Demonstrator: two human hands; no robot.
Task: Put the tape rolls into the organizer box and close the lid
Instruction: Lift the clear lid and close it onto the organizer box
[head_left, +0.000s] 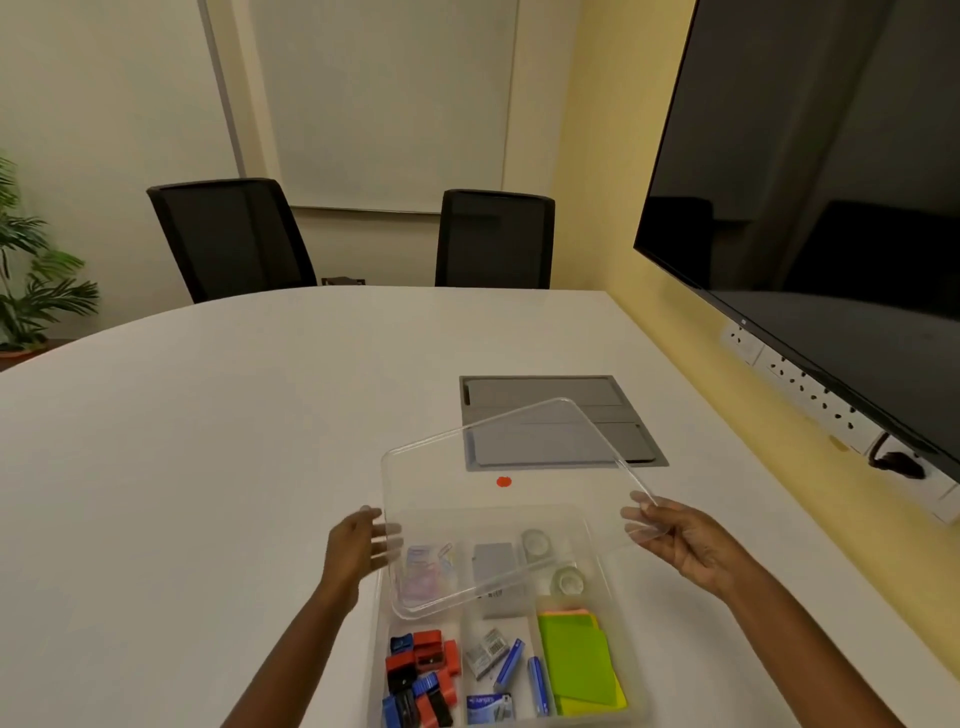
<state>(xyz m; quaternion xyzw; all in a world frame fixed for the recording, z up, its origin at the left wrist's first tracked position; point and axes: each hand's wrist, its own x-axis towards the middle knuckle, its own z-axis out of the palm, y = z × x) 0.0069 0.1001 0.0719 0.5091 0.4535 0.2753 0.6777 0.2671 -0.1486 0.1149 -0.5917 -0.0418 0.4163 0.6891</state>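
A clear plastic organizer box (375, 675) stands on the white table near its front edge, divided into several compartments. Two clear tape rolls (567, 581) lie in its far right compartment, one behind the other. I hold the transparent lid (498, 457) tilted above the far half of the box. My left hand (358, 543) grips the lid's left edge and my right hand (685, 540) grips its right corner. The lid's near edge hangs low over the box and its far edge is raised.
Other compartments hold red, blue and black sharpeners (421, 675), staple boxes (498, 670), green and yellow sticky notes (576, 665) and paper clips. A grey cable hatch (639, 457) and a red dot (503, 482) lie beyond. Two chairs stand across the table; a screen (810, 208) hangs right.
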